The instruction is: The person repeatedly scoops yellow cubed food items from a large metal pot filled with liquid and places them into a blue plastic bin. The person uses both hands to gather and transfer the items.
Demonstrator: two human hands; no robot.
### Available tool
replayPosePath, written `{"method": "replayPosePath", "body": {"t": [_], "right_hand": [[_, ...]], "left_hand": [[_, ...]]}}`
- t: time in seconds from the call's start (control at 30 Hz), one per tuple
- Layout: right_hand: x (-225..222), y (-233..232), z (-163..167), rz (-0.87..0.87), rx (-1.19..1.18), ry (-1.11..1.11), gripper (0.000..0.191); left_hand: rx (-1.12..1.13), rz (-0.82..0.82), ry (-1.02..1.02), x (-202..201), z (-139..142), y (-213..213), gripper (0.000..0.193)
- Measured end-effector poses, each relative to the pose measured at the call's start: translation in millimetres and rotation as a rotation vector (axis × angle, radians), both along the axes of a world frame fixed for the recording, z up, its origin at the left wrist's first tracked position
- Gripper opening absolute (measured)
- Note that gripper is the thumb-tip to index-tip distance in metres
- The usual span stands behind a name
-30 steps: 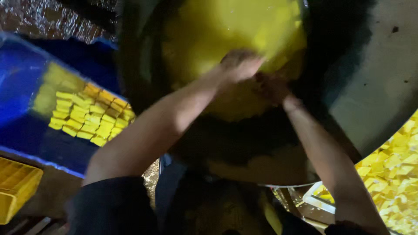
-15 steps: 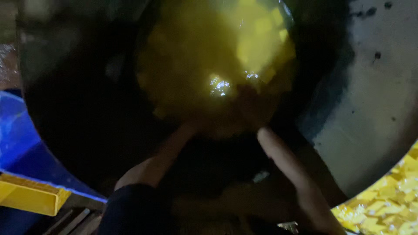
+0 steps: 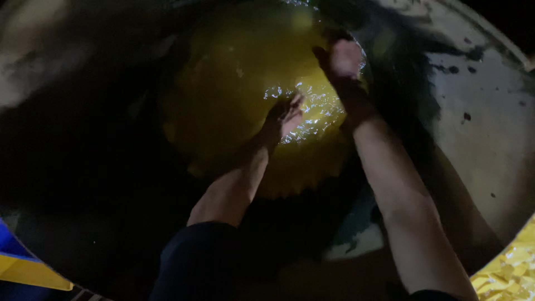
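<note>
1. One large dark round pan (image 3: pixel 473 128) filled nearly the whole view; its right wall looked grey with dark specks, its left side lay in shadow.
2. One pool of yellow liquid (image 3: pixel 234 111) sat at the bottom of the pan; light glinted on its surface between the two hands.
3. The left hand (image 3: pixel 287 116) reached down to the liquid near the middle of the pool; its fingers looked loosely spread, gripping nothing that could be seen.
4. The right hand (image 3: pixel 344 58) was at the far right edge of the pool; it was blurred, so I cannot tell whether it was open or closed, or whether it held anything.
5. Two bare forearms ran up from the bottom edge; one dark sleeve (image 3: pixel 198 262) covered the left upper arm.
6. One heap of yellow cut pieces (image 3: pixel 510 273) showed at the lower right corner, outside the pan; too many and too dim to count.
7. One yellow and blue object (image 3: pixel 25 267) sat at the lower left corner.
</note>
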State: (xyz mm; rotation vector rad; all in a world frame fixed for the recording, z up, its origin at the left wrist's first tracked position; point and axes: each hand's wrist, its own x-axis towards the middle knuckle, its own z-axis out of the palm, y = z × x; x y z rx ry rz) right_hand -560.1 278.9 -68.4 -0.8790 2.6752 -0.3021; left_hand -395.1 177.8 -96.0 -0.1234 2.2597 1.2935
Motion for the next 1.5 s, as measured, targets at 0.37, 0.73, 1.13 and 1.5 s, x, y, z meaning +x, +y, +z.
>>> {"method": "replayPosePath", "body": {"t": [0.37, 0.73, 1.13, 1.5], "right_hand": [[-21.6, -36.0, -22.4, -0.164, -0.372, -0.306, 0.028], [105.2, 14.2, 17.4, -0.485, -0.592, -1.113, 0.036], [110.8, -18.1, -8.1, -0.367, -0.27, -0.58, 0.048], [3.5, -24.1, -3.9, -0.391, -0.059, -0.256, 0.056]], "left_hand": [[0.814, 0.461, -0.069, -1.6, -8.1, -33.4, 0.042], [1.234, 1.3, -0.181, 19.6, 5.2, -40.9, 0.037], [1.218, 1.466, -0.018, 54.0, 4.8, -8.1, 0.048], [1.215, 1.639, 0.05, 44.5, 21.0, -95.9, 0.049]]}}
